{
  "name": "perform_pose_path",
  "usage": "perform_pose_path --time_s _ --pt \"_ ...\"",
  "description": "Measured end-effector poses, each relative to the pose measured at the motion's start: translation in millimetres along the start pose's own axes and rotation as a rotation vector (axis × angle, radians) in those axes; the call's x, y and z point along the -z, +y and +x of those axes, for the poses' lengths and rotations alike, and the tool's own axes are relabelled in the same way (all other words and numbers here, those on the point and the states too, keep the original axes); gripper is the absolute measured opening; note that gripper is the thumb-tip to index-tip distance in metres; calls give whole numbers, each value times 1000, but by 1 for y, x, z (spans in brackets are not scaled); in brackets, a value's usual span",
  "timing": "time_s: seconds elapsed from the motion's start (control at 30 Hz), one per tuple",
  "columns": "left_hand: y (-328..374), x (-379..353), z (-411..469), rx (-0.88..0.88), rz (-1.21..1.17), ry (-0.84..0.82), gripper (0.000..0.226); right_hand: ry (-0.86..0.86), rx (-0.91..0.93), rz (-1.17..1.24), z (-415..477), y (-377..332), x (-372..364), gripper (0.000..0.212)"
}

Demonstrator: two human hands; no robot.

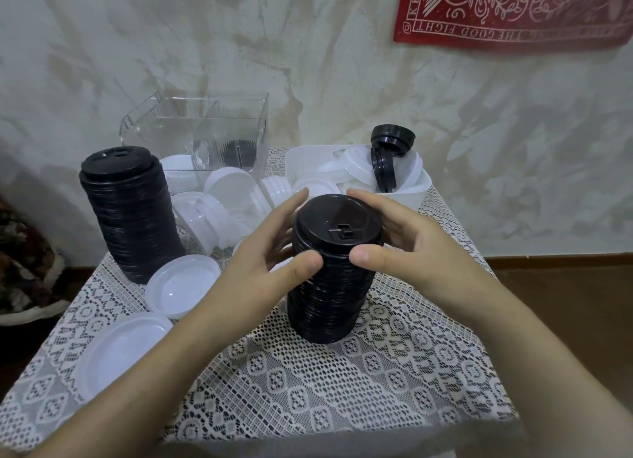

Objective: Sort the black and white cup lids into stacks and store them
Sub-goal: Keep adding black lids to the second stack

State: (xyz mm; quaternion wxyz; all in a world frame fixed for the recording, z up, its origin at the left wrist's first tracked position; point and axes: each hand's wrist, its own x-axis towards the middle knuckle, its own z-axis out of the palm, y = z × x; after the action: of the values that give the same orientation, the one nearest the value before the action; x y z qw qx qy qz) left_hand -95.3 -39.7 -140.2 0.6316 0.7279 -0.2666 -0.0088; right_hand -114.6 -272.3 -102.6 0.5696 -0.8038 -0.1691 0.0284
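Observation:
A tall stack of black lids [329, 286] stands on the lace tablecloth [308, 389] at the middle. My left hand [263, 252] and my right hand [404, 241] curl round its top from either side, thumbs on the near face. A second, taller black stack [126, 214] stands at the left. Loose white lids lie at the front left [181, 286] [116, 351], and several more are piled behind [219, 204]. A white tub [411, 195] at the back right holds white lids and a few black lids [387, 156].
A clear plastic container [205, 132] stands at the back against the wall, with some dark lids showing through it. A red cloth [513, 8] hangs on the wall at the upper right. Floor and a patterned fabric [24, 262] lie left of the table.

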Motion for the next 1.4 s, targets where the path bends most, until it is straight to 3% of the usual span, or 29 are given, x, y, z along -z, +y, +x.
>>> perform_pose_path --time_s 0.23,0.77,0.93,1.13,1.23,1.3,1.4 --pt "3 -3 -3 -24 6 13 87 -144 -61 -31 -5 12 0 86" --pt "10 -7 1 24 -17 18 94 -127 -51 -78 0 20 -9 91" --pt "11 -9 2 -9 27 31 75 -205 -67 -101 1 14 10 78" --pt "13 -8 2 0 30 39 72 -268 -83 -69 5 14 29 63" --pt "13 -8 2 7 30 43 73 -154 -94 -144 17 18 37 48" --pt "14 -9 2 13 29 44 75 23 -105 -164 32 20 41 37" --pt "16 -9 2 23 31 36 83 276 -57 -414 60 25 44 22"
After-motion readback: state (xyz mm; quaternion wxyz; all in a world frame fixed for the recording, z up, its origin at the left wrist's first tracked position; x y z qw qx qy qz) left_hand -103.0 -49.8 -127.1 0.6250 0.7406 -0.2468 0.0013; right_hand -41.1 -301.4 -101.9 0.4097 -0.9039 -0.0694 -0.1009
